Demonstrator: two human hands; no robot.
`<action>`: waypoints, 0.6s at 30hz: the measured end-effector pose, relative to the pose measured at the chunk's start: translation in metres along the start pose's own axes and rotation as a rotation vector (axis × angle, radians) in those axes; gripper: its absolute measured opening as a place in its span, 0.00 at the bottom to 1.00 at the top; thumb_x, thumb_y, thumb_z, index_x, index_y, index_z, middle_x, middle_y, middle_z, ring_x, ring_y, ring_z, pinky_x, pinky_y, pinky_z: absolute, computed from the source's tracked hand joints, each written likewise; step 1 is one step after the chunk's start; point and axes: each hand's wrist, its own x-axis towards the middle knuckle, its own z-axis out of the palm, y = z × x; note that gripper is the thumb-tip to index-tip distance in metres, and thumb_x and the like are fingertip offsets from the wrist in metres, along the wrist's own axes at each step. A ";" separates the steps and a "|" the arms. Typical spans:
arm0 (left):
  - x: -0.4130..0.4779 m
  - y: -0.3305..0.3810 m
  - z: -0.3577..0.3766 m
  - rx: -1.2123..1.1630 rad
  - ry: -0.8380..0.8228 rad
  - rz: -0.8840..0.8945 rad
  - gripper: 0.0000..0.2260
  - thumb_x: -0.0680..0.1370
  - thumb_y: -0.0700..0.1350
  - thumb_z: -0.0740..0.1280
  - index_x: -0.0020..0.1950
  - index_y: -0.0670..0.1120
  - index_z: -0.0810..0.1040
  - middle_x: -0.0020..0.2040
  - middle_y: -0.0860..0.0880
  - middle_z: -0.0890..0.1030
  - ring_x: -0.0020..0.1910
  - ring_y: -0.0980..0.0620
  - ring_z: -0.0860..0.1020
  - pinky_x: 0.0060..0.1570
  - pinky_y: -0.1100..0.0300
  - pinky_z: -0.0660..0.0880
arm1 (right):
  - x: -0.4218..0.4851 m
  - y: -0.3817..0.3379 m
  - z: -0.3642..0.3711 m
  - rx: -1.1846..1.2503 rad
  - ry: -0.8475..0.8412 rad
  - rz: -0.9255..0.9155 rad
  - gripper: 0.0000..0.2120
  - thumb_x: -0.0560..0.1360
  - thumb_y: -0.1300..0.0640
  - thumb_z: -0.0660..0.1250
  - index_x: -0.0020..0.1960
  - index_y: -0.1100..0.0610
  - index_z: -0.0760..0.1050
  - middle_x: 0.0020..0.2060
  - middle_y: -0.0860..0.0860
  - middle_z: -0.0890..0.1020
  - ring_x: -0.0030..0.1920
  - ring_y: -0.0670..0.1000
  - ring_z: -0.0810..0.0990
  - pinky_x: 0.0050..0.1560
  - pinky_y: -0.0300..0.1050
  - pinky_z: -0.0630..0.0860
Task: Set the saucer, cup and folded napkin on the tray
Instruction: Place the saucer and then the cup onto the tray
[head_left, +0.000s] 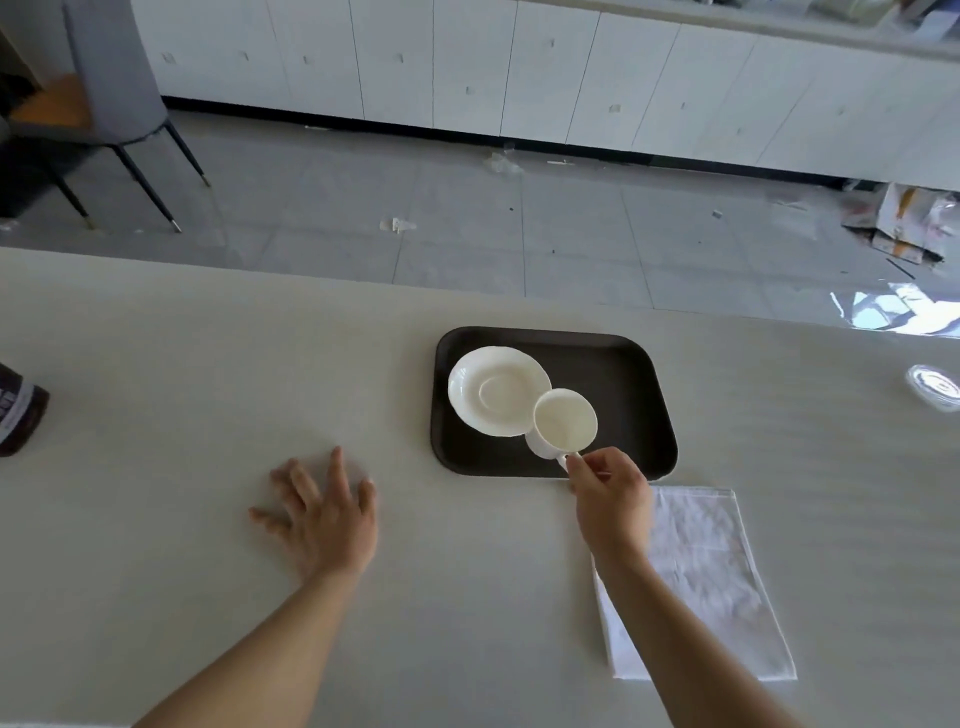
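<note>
The right hand (610, 499) pinches the handle of the small white round cup (565, 423) between thumb and fingers. The handle points back toward the hand, and the open mouth of the cup faces up. Just behind and to the right of this hand lies the white folded cloth napkin (711, 571), flat on the pale table (182, 364). Its long side runs from near the body away toward the tray, leaning a little to the left at the far end. Its far edge is very near the tray's near edge; I cannot tell if they touch. The forearm covers the napkin's left edge.

The left hand (324, 514) rests flat and open on the table, fingers spread, holding nothing. There is lots of bare table all around it.

Just past the right hand's fingers is the dark flat tray with rounded corners (623, 374). The cup is over the tray's near middle, and it covers the near right rim of the white round saucer (493, 397). It may be held just above the tray, but that is hard to see. The saucer sits on the tray's left half. The tray's right half is bare.

Far to the left of the left hand, a dark brown bottle (18, 415) stands at the table's edge of view.
</note>
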 end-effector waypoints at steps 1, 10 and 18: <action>0.000 -0.001 0.001 0.002 0.007 0.001 0.28 0.76 0.60 0.54 0.74 0.51 0.66 0.76 0.32 0.60 0.76 0.33 0.53 0.67 0.25 0.45 | 0.004 0.002 -0.001 0.001 0.012 0.019 0.12 0.73 0.50 0.71 0.34 0.53 0.75 0.35 0.51 0.83 0.38 0.53 0.80 0.36 0.47 0.73; 0.005 -0.003 0.011 0.056 0.010 -0.032 0.26 0.77 0.59 0.60 0.74 0.53 0.65 0.76 0.34 0.59 0.76 0.35 0.52 0.67 0.25 0.46 | 0.030 0.010 0.003 -0.031 0.031 0.096 0.12 0.75 0.49 0.69 0.37 0.54 0.77 0.36 0.51 0.84 0.40 0.53 0.81 0.43 0.51 0.79; 0.005 -0.002 0.010 0.056 0.016 -0.031 0.27 0.77 0.58 0.61 0.74 0.52 0.65 0.76 0.33 0.59 0.76 0.34 0.51 0.67 0.25 0.46 | 0.030 0.012 0.013 -0.026 0.023 0.112 0.13 0.76 0.49 0.68 0.37 0.54 0.76 0.35 0.51 0.83 0.38 0.51 0.81 0.34 0.43 0.71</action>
